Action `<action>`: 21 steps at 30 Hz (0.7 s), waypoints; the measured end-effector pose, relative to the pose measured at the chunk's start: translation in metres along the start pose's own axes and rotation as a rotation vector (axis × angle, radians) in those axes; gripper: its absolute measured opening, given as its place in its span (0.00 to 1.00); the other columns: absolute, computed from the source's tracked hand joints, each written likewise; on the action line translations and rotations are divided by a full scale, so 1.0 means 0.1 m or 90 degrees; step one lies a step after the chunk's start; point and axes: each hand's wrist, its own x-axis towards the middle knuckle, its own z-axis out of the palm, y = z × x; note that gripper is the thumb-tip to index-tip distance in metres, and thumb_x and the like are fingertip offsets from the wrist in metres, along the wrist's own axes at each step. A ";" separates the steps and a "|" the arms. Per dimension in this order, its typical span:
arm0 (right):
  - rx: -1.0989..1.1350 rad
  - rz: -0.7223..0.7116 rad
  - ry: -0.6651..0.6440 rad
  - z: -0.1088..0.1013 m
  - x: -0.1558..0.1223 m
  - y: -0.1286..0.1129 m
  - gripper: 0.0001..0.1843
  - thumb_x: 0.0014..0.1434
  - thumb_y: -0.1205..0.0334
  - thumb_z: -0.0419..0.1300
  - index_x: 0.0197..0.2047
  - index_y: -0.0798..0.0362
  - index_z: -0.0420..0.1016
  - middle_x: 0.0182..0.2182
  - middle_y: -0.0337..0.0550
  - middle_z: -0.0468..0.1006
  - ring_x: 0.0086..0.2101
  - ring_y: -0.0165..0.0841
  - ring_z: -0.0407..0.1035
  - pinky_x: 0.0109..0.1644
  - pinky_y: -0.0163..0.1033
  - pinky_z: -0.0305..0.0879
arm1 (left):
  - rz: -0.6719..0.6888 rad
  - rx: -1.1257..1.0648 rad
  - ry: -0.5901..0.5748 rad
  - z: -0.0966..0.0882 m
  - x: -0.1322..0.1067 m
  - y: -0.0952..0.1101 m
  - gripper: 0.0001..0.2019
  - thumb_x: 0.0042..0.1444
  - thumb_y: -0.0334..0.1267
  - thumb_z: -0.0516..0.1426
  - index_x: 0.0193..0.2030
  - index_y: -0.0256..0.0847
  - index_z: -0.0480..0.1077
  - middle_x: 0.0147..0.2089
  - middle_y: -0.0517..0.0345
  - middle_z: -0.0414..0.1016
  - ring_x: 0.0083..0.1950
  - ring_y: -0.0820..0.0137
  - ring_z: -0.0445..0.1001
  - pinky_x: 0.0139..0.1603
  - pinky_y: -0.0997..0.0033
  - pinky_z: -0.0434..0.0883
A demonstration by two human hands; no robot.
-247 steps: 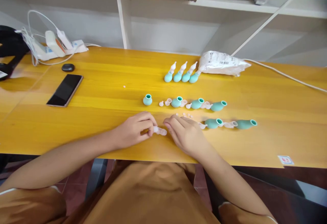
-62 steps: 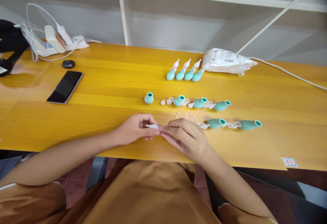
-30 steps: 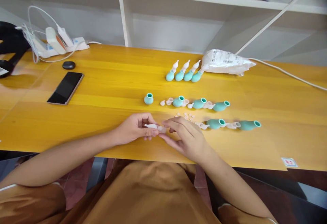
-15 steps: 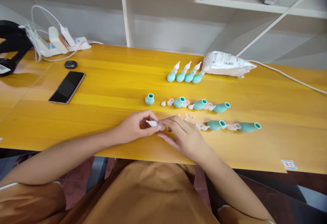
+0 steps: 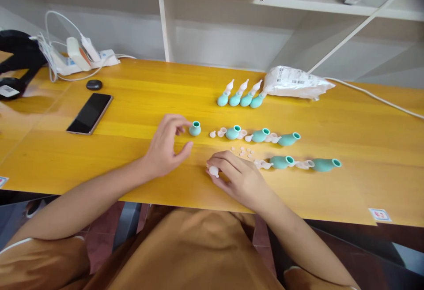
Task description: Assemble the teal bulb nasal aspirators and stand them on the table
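Observation:
My left hand [image 5: 168,146] is open beside a small teal rubber bulb [image 5: 195,129], thumb and fingers apart; I cannot tell whether a fingertip touches the bulb. That bulb stands upright with its round mouth facing up. In my right hand [image 5: 236,175], pinched between thumb and fingers, is a translucent white nozzle piece [image 5: 213,171], partly covered by the fingers. Right of the bulb runs a row of teal bulbs [image 5: 261,135] and pale nozzle parts [image 5: 221,132]. Several tiny clear discs [image 5: 242,152] lie just beyond my right hand.
Several teal bulbs with white tips fitted [image 5: 235,99] lean in a row by a white plastic packet [image 5: 298,82]. More loose bulbs [image 5: 326,165] lie at the right. A phone [image 5: 90,114], a black case [image 5: 94,84] and a power strip [image 5: 99,58] sit at the left.
My left hand has let go of the white nozzle piece and moved up and left, opening beside the upright teal bulb. My right hand keeps the nozzle piece, now turned downward.

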 end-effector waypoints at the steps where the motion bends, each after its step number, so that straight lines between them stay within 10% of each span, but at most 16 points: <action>1: 0.000 -0.003 -0.001 0.00 0.00 0.00 0.11 0.75 0.72 0.61 0.57 0.51 0.76 0.48 0.49 0.84 0.44 0.38 0.82 0.46 0.42 0.79 | -0.010 0.035 0.025 0.00 0.02 -0.07 0.25 0.68 0.37 0.63 0.70 0.43 0.66 0.65 0.43 0.73 0.57 0.59 0.77 0.60 0.51 0.79; 8: -0.004 -0.024 0.000 0.00 0.00 0.00 0.11 0.75 0.71 0.61 0.58 0.51 0.75 0.49 0.50 0.85 0.45 0.38 0.82 0.46 0.43 0.80 | -0.119 0.056 -0.170 0.20 0.09 -0.40 0.39 0.74 0.43 0.60 0.84 0.43 0.47 0.80 0.37 0.65 0.81 0.49 0.63 0.82 0.39 0.61; 14: -0.013 -0.022 -0.005 0.00 0.00 0.01 0.11 0.77 0.70 0.60 0.58 0.51 0.75 0.50 0.51 0.84 0.46 0.38 0.82 0.47 0.43 0.81 | -0.133 0.039 -0.198 0.18 0.20 -0.33 0.15 0.72 0.41 0.62 0.61 0.42 0.74 0.62 0.47 0.79 0.66 0.54 0.74 0.73 0.47 0.70; 21: -0.086 -0.024 0.114 -0.02 -0.01 0.00 0.16 0.73 0.72 0.65 0.62 0.50 0.77 0.47 0.52 0.81 0.43 0.40 0.79 0.41 0.43 0.79 | -0.053 -0.061 -0.222 0.00 0.07 -0.03 0.16 0.60 0.33 0.63 0.54 0.43 0.73 0.53 0.51 0.70 0.52 0.61 0.74 0.59 0.59 0.75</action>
